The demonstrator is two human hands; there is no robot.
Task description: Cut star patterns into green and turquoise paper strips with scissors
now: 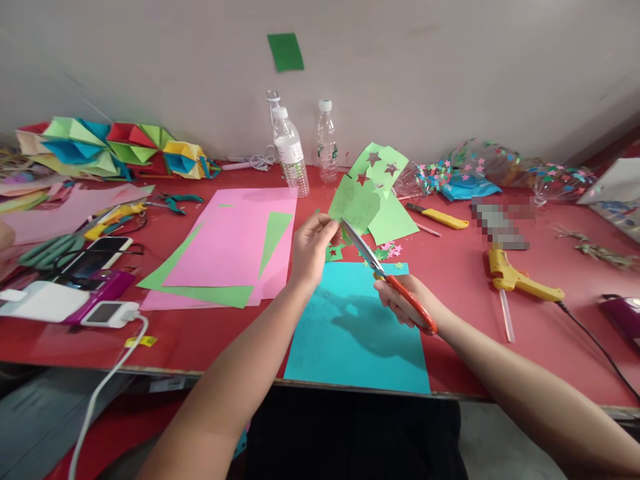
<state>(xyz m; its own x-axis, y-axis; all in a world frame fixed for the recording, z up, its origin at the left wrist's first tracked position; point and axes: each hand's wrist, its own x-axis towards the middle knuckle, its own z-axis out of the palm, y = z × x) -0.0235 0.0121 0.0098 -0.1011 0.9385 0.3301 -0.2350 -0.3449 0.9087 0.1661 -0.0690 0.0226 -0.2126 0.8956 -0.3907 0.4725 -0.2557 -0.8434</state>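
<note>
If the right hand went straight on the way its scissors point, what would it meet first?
The scissors in the right hand would probably reach the light green paper first, close by the left hand. Depth is unclear, so I can't tell whether their tips already touch it.

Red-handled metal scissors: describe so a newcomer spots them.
On the red table lies a rectangular cyan paper sheet. Over it, the right hand grips the silver-bladed scissors. Red handles separate them from the yellow utility knife and yellow glue gun.
</note>
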